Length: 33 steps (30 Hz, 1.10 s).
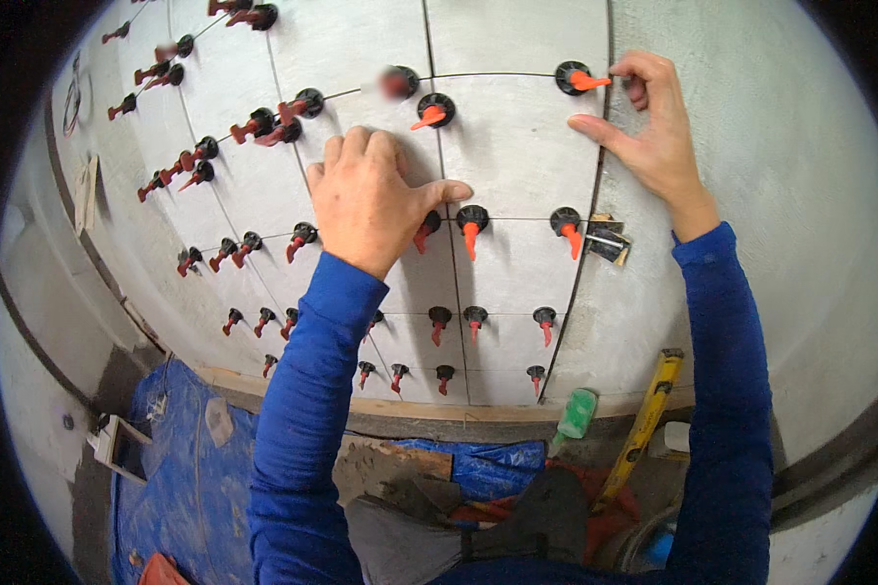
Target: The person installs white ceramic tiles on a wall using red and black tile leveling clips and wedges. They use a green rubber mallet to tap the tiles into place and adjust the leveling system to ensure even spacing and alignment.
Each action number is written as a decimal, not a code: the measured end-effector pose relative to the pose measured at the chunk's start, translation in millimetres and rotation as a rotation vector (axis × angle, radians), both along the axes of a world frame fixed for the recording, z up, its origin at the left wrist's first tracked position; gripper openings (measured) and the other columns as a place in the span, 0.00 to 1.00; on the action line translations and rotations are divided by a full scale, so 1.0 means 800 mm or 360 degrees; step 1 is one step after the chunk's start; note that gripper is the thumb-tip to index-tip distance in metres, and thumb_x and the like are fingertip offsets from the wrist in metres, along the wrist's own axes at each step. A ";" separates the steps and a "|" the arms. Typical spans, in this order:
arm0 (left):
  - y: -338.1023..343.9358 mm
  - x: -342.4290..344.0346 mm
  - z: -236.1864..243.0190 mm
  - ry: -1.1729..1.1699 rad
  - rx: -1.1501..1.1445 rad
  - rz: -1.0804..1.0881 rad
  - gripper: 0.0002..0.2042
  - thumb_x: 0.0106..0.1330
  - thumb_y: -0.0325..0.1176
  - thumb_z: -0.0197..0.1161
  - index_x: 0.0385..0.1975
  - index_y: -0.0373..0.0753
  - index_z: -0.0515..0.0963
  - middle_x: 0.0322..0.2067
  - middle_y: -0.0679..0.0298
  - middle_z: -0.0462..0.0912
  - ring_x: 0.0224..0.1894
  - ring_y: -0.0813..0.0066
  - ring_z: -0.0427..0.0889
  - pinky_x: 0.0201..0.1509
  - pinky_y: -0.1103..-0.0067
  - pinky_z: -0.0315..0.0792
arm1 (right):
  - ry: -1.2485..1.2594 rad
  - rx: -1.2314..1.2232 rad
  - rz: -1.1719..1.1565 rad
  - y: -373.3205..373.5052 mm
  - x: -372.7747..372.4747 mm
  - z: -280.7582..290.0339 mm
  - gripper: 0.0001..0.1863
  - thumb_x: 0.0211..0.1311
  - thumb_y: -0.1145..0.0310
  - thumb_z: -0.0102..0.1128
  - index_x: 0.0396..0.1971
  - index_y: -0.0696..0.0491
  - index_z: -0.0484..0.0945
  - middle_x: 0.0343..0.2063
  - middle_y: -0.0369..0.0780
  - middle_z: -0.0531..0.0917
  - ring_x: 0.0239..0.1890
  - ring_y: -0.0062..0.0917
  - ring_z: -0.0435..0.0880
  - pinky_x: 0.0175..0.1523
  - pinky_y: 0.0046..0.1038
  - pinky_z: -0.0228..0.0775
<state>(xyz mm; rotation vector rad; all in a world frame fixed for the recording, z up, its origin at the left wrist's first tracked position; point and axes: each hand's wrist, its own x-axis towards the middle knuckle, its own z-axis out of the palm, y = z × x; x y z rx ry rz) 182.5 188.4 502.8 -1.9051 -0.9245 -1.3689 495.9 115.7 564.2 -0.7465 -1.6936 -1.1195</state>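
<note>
Pale grey tiles (517, 146) cover the wall, with black-based tile levelling clips with red or orange handles along their joints. My left hand (366, 200) rests against the tiles, thumb stretched sideways just above a red-handled clip (425, 234) that it partly hides. It holds nothing I can see. By the tiles' right edge, my right hand (654, 132) has thumb and fingers apart. Its fingertips are at the tip of an orange-handled clip (580, 80), and I cannot tell whether they touch. Another orange clip (433, 111) sits between my hands, with one (471, 222) below it.
Bare plastered wall (790, 175) lies right of the tiles, beside an electrical box opening (607, 241). Below stand a yellow spirit level (644, 419) and a green bottle-like item (577, 413). A blue tarp (185, 487) covers floor at the left, near a small frame (119, 448).
</note>
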 end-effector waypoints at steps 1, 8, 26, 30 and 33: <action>0.000 0.000 0.000 0.0001 -0.0007 0.0006 0.36 0.38 0.71 0.77 0.26 0.39 0.80 0.30 0.63 0.78 0.38 0.63 0.76 0.45 0.66 0.67 | -0.0020 0.0009 0.0003 0.001 0.000 0.001 0.38 0.46 0.54 0.87 0.54 0.47 0.73 0.47 0.34 0.73 0.41 0.20 0.72 0.47 0.24 0.70; -0.017 0.005 0.012 0.0011 -0.0272 0.0093 0.37 0.35 0.71 0.77 0.29 0.39 0.82 0.33 0.63 0.79 0.42 0.61 0.77 0.47 0.63 0.69 | 0.0451 -0.0048 -0.0199 -0.022 -0.030 -0.028 0.29 0.50 0.49 0.83 0.41 0.53 0.80 0.39 0.37 0.79 0.37 0.25 0.78 0.40 0.27 0.74; -0.025 0.007 0.014 -0.0068 -0.0367 0.0112 0.35 0.39 0.66 0.80 0.34 0.39 0.83 0.37 0.62 0.81 0.46 0.61 0.77 0.51 0.64 0.70 | 0.1052 -0.0613 -0.0184 -0.024 -0.059 -0.007 0.27 0.60 0.48 0.76 0.40 0.62 0.87 0.29 0.48 0.90 0.32 0.33 0.90 0.38 0.34 0.79; -0.025 0.005 0.013 -0.0048 -0.0310 0.0110 0.35 0.38 0.66 0.80 0.33 0.38 0.83 0.37 0.61 0.81 0.45 0.61 0.77 0.49 0.64 0.70 | 0.1017 -0.0666 -0.0223 -0.022 -0.055 -0.005 0.25 0.61 0.49 0.75 0.37 0.60 0.87 0.27 0.47 0.89 0.30 0.33 0.89 0.35 0.35 0.77; -0.023 0.005 0.012 -0.0060 -0.0255 0.0097 0.35 0.38 0.65 0.80 0.32 0.38 0.82 0.36 0.62 0.80 0.45 0.61 0.77 0.48 0.64 0.69 | 0.0986 -0.0656 -0.0222 -0.022 -0.054 -0.006 0.23 0.61 0.51 0.75 0.35 0.60 0.86 0.27 0.47 0.88 0.29 0.33 0.88 0.34 0.35 0.76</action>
